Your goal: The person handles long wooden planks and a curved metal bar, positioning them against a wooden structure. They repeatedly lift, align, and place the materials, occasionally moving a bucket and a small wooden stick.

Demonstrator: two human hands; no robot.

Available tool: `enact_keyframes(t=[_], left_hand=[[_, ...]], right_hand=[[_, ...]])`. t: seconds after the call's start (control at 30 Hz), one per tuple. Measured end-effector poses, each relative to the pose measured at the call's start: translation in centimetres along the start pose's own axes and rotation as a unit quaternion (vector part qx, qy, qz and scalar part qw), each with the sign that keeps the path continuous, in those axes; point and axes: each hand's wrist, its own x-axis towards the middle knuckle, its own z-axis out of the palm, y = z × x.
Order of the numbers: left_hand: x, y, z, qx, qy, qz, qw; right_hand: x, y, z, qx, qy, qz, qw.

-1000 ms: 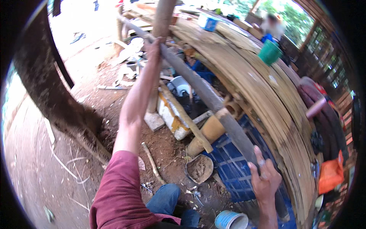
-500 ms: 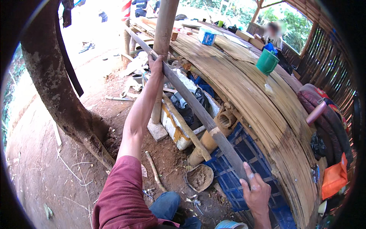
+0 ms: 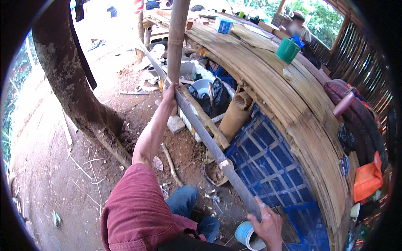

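A long, dark grey bamboo slat (image 3: 201, 129) with pale joint rings slants across the view from far left to near right. My left hand (image 3: 169, 95) is closed around it beside the upright bamboo post (image 3: 176, 42), my arm stretched forward. Around the slat's near end, my right hand (image 3: 268, 224) has its thumb on one side and its fingers on the other; part of the grip is hidden. Under this end stands a blue-and-white bucket (image 3: 245, 234). A shallow bowl-like container (image 3: 215, 173) with brown contents lies on the ground, partly covered by the slat.
A bamboo platform (image 3: 289, 113) curves along the right, bearing a green bucket (image 3: 288, 50) and an orange bag (image 3: 367, 178). Blue netting (image 3: 268, 157) hangs below its edge. At left a thick tree trunk (image 3: 67, 75) leans over bare soil. A person (image 3: 299, 31) sits at the far right.
The slat and both my hands have come lower and nearer. My right hand has shifted left, and more of the blue-and-white bucket shows. Both hands keep their hold.
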Motion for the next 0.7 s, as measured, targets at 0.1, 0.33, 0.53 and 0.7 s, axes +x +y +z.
enact_keyframes(t=[0.1,0.33,0.53,0.7], left_hand=[[-2.8,-2.5,-4.0,0.031,0.063,0.016,0.997],[-23.7,-1.4,1.4,0.383,-0.067,0.370,0.844],[-47.8,0.7,12.3,-0.050,-0.318,0.581,0.748],[-48.4,-2.8,12.2,0.266,-0.490,0.541,0.630]], right_hand=[[-2.4,1.9,1.5,0.028,-0.113,0.058,0.992],[-4.8,4.6,11.9,0.077,-0.143,0.063,0.985],[-4.3,9.1,18.6,0.306,-0.263,0.110,0.908],[-7.1,12.3,22.7,0.242,-0.126,-0.008,0.962]])
